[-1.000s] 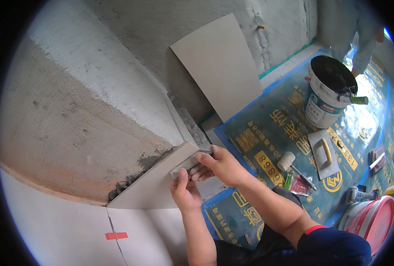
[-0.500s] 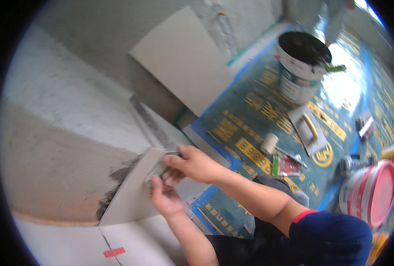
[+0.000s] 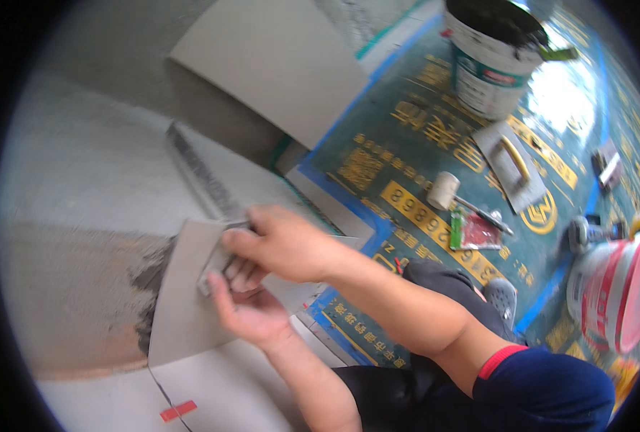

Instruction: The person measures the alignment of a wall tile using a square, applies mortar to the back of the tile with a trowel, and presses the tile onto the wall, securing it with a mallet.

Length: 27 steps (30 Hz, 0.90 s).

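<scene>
Two bare hands at a pale wall tile [image 3: 183, 302], which stands at the left beside a rough mortar bed [image 3: 147, 277] and above a row of paler tiles [image 3: 244, 381]. The flat grey strip [image 3: 215, 268] lies in front of the tile's face, near its upper part; the fingers cover much of it, so its exact kind cannot be told. The right hand [image 3: 284, 241] is closed around the strip, thumb on its upper end and fingers curled beneath. The left hand [image 3: 255, 313] is half curled, palm upward, its thumb at the strip's lower end; its other fingers are hidden, so whether it grips cannot be told. Good practice here, as judged from the pose: keep the strip flat to the tile face, share light, even pressure between both ends, and hold the fingertips clear of the tile's edge, which may be sharp. Leaning on the tile could disturb its seat. To the right lie a white-headed mallet [image 3: 444, 191] and a yellow-handled trowel [image 3: 511, 165].
</scene>
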Available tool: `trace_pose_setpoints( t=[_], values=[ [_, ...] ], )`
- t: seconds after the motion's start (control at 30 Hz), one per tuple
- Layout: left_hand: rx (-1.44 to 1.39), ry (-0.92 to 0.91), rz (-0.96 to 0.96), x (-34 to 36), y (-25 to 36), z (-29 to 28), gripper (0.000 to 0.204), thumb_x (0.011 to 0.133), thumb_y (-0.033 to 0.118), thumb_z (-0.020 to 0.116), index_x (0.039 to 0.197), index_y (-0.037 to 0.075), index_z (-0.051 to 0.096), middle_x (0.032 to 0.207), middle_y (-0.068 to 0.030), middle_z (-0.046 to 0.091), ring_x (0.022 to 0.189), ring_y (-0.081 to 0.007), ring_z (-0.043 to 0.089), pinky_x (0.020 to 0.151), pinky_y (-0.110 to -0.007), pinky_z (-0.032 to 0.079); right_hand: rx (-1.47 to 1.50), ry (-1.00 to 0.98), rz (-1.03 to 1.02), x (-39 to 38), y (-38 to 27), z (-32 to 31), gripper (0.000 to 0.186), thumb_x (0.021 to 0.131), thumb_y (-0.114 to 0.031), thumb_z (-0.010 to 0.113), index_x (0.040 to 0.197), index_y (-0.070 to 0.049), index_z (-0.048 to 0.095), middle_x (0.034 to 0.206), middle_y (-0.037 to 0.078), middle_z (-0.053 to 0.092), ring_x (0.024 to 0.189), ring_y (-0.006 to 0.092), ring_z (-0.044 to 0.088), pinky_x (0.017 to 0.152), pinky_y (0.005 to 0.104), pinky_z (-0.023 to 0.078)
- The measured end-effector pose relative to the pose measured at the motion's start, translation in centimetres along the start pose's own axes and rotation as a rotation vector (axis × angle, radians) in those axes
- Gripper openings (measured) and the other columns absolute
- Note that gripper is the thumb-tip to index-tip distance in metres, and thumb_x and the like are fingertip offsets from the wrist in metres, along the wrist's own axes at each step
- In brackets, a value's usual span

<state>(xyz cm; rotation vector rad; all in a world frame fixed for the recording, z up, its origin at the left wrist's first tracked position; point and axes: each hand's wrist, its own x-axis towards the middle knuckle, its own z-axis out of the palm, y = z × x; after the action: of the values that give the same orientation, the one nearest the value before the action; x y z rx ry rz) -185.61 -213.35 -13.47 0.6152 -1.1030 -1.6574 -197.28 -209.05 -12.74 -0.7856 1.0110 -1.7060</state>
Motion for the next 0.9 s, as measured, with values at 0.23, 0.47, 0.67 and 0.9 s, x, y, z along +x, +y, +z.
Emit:
trace_pose_setpoints(
  t=[0.23,0.47,0.67,0.9],
  values=[
    [-0.01,0.051,0.032,0.1,0.4,0.2,0.043,0.096,0.031,0.047,0.109,-0.008,0.057,0.092,-0.0124,0.065,0.078,-0.0158,0.06,0.068,-0.027,0.048,0.217,-0.031,0.051,-0.1,-0.7,1.1,0.03,0.097,-0.019,0.053,0.092,0.01,0.049,0.079,0.019,0.066,0.067,0.0214,0.069,0.059,0.0296,0.059],
    [-0.101,0.087,0.034,-0.3,-0.6,-0.1,0.038,0.094,0.027,0.053,0.105,-0.009,0.059,0.093,-0.0166,0.066,0.077,-0.019,0.064,0.063,-0.026,0.05,0.226,-0.017,0.045,-0.8,-0.4,0.6,0.025,0.098,-0.018,0.051,0.099,0.007,0.051,0.082,0.017,0.066,0.071,0.0218,0.069,0.063,0.0307,0.059],
    [-0.057,0.047,0.03,-0.2,-0.6,0.2,0.041,0.095,0.03,0.05,0.107,-0.009,0.058,0.096,-0.0178,0.066,0.082,-0.0209,0.064,0.071,-0.028,0.049,0.202,0.004,0.032,-0.7,-0.9,0.4,0.024,0.098,-0.017,0.051,0.098,0.008,0.051,0.082,0.017,0.066,0.071,0.022,0.069,0.063,0.0309,0.059],
    [-0.127,-0.01,0.02,1.7,-1.0,-2.4,0.036,0.094,0.026,0.052,0.109,-0.006,0.058,0.096,-0.0143,0.066,0.089,-0.0212,0.063,0.078,-0.031,0.05,0.198,-0.002,0.034,0.8,0.2,1.3,0.026,0.096,-0.018,0.053,0.099,0.009,0.054,0.082,0.015,0.066,0.071,0.0211,0.069,0.066,0.0315,0.058]
  ],
)
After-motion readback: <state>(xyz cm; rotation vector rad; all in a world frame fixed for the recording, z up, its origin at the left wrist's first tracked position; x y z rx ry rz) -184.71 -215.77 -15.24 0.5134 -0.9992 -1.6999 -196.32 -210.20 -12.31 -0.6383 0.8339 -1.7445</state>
